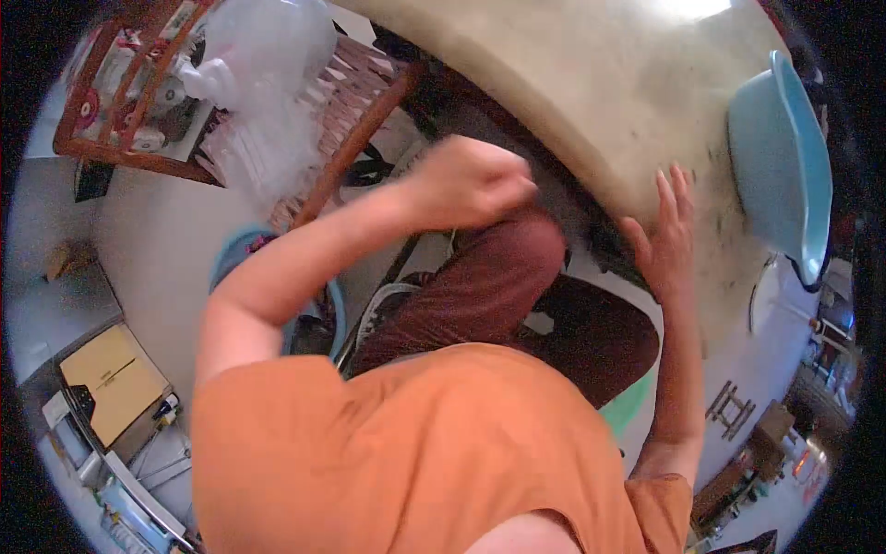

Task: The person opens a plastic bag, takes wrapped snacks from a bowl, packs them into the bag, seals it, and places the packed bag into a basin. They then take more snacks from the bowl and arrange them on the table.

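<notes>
The right hand [666, 242] lies flat on the pale, rough table [591, 102], fingers stretched and together, holding nothing; it seems to support the body leaning forward. The left hand [472, 180] is closed in a fist over the dark red knee [503, 268]; I cannot tell if something is inside. A smooth blue plastic basin [784, 157] stands near the right hand, not touching

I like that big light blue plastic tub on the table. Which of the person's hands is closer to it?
The right hand. It lies flat on the pale table, beside the light blue plastic tub but not touching. The left hand, a closed fist, is farther away, off the table's edge.
</notes>
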